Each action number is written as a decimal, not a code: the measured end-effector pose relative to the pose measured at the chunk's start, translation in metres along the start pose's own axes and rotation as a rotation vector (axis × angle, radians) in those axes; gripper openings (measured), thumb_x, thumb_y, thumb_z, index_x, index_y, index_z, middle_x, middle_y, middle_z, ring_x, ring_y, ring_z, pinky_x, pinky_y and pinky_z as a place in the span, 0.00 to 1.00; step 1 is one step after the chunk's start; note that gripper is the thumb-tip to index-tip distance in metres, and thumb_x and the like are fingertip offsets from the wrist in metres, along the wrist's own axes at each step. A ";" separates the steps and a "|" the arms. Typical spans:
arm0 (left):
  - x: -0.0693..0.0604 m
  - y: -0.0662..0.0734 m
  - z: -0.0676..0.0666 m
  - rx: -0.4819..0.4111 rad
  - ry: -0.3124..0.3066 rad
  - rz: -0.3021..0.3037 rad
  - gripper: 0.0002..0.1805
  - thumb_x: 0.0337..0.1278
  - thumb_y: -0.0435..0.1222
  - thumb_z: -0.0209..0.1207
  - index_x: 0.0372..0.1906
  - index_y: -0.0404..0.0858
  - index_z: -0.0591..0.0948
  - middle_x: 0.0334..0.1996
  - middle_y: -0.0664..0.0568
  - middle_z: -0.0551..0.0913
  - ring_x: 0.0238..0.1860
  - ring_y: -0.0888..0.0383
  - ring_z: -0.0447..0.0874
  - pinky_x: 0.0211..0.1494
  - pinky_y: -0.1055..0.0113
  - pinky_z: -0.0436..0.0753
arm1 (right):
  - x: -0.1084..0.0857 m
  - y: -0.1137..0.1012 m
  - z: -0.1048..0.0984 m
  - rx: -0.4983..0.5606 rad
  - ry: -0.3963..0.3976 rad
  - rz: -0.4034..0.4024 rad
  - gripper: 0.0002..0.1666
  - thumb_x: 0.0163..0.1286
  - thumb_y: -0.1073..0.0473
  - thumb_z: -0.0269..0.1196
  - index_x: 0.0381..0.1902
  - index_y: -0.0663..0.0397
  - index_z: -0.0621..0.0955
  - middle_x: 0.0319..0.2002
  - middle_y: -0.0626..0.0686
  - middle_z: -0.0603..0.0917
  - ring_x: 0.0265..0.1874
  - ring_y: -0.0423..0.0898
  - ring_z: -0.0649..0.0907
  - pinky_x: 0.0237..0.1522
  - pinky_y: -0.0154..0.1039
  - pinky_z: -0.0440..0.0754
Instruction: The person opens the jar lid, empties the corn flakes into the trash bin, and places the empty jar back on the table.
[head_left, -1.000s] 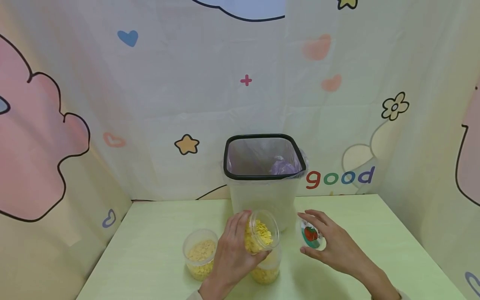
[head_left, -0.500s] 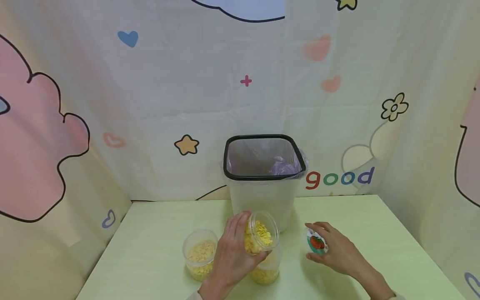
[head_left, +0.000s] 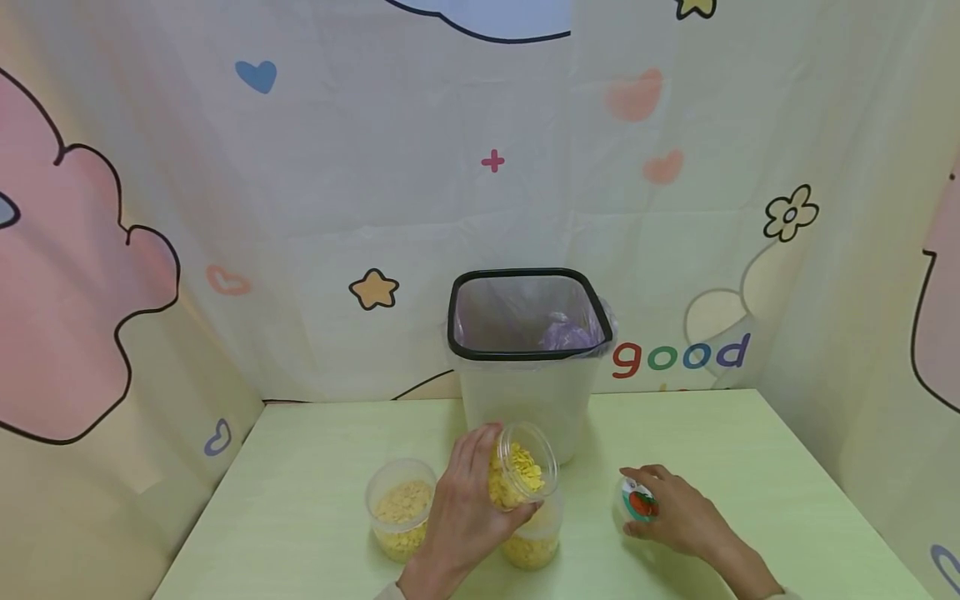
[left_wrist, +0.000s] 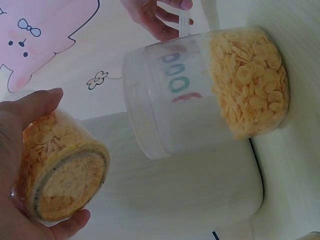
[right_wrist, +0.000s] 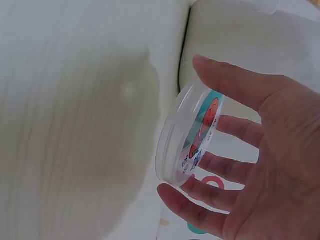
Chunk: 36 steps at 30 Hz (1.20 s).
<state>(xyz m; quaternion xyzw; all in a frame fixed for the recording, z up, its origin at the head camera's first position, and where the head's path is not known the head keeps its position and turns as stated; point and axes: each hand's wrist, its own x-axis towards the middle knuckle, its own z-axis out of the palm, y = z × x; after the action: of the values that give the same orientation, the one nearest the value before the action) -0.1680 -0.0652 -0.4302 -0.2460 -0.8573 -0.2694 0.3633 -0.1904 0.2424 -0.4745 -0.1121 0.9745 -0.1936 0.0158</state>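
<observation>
In the head view my left hand [head_left: 467,507] grips a clear open jar of yellow flakes [head_left: 517,477], tilted with its mouth to the right. Behind and below it stands a second jar of flakes [head_left: 531,550], upright; the left wrist view shows this jar [left_wrist: 250,82] partly filled. My right hand [head_left: 678,517] holds a round clear lid with a red and green label [head_left: 640,503] by its edges. In the right wrist view the lid [right_wrist: 192,135] is tilted above the table, between thumb and fingers.
A third open jar of flakes [head_left: 401,517] stands left of my left hand. Behind the jars is a white bin with a black rim [head_left: 525,356], lined with a bag. A patterned cloth [head_left: 337,167] hangs behind the pale green table [head_left: 315,467].
My right hand has moved down and slightly to the right with the lid, away from the jar. My left hand and its jar have stayed nearly still.
</observation>
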 end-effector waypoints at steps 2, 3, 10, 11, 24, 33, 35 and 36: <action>0.000 0.000 0.000 0.001 0.000 0.001 0.55 0.24 0.52 0.81 0.66 0.39 0.69 0.59 0.52 0.76 0.60 0.56 0.75 0.61 0.63 0.80 | -0.001 0.002 0.003 0.004 -0.001 -0.002 0.47 0.46 0.43 0.78 0.65 0.47 0.76 0.60 0.56 0.77 0.50 0.55 0.79 0.36 0.55 0.82; 0.000 0.000 -0.001 0.003 0.000 0.001 0.55 0.24 0.52 0.81 0.66 0.39 0.69 0.59 0.52 0.76 0.60 0.56 0.75 0.61 0.64 0.80 | -0.001 0.004 0.005 0.007 -0.001 -0.003 0.47 0.46 0.43 0.78 0.64 0.48 0.76 0.60 0.56 0.77 0.50 0.55 0.79 0.36 0.54 0.82; 0.000 0.000 -0.002 0.004 -0.004 -0.007 0.55 0.24 0.52 0.81 0.65 0.39 0.69 0.60 0.52 0.76 0.61 0.56 0.75 0.61 0.63 0.80 | 0.002 0.008 0.014 0.030 -0.045 -0.004 0.47 0.44 0.44 0.78 0.64 0.48 0.76 0.60 0.57 0.77 0.52 0.58 0.78 0.39 0.53 0.83; 0.000 0.000 -0.003 0.005 -0.003 -0.009 0.55 0.24 0.52 0.81 0.65 0.39 0.69 0.60 0.51 0.76 0.61 0.55 0.75 0.61 0.63 0.80 | 0.003 0.009 0.015 0.033 -0.052 -0.007 0.48 0.44 0.44 0.79 0.64 0.49 0.76 0.60 0.58 0.77 0.52 0.59 0.78 0.40 0.53 0.83; 0.000 0.000 -0.004 0.000 -0.010 -0.019 0.55 0.25 0.53 0.80 0.66 0.39 0.68 0.60 0.52 0.75 0.62 0.56 0.74 0.60 0.63 0.81 | 0.003 0.007 0.022 0.002 -0.055 0.009 0.46 0.41 0.47 0.81 0.60 0.49 0.79 0.59 0.58 0.78 0.52 0.57 0.77 0.40 0.53 0.84; 0.000 0.000 -0.004 0.005 -0.001 -0.006 0.55 0.25 0.53 0.80 0.66 0.39 0.68 0.60 0.52 0.75 0.61 0.55 0.74 0.60 0.63 0.81 | 0.002 0.007 0.022 -0.005 -0.069 0.022 0.47 0.42 0.45 0.80 0.62 0.50 0.77 0.60 0.59 0.76 0.54 0.58 0.77 0.44 0.56 0.83; 0.000 0.000 -0.004 0.006 -0.002 -0.005 0.55 0.25 0.53 0.80 0.66 0.39 0.68 0.60 0.52 0.75 0.62 0.55 0.74 0.60 0.63 0.81 | 0.002 0.007 0.022 -0.003 -0.064 0.015 0.48 0.43 0.43 0.79 0.63 0.50 0.76 0.61 0.60 0.76 0.54 0.59 0.77 0.43 0.57 0.83; 0.000 0.000 -0.005 0.006 -0.003 -0.006 0.55 0.25 0.53 0.80 0.66 0.39 0.68 0.60 0.52 0.75 0.62 0.55 0.74 0.60 0.63 0.81 | 0.002 0.008 0.023 0.000 -0.056 0.012 0.49 0.44 0.43 0.79 0.64 0.50 0.76 0.61 0.60 0.76 0.55 0.59 0.77 0.43 0.57 0.83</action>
<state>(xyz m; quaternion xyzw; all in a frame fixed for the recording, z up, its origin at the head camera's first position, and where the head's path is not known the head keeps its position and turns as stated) -0.1658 -0.0678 -0.4271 -0.2427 -0.8594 -0.2677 0.3618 -0.1926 0.2405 -0.4982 -0.1117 0.9743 -0.1903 0.0444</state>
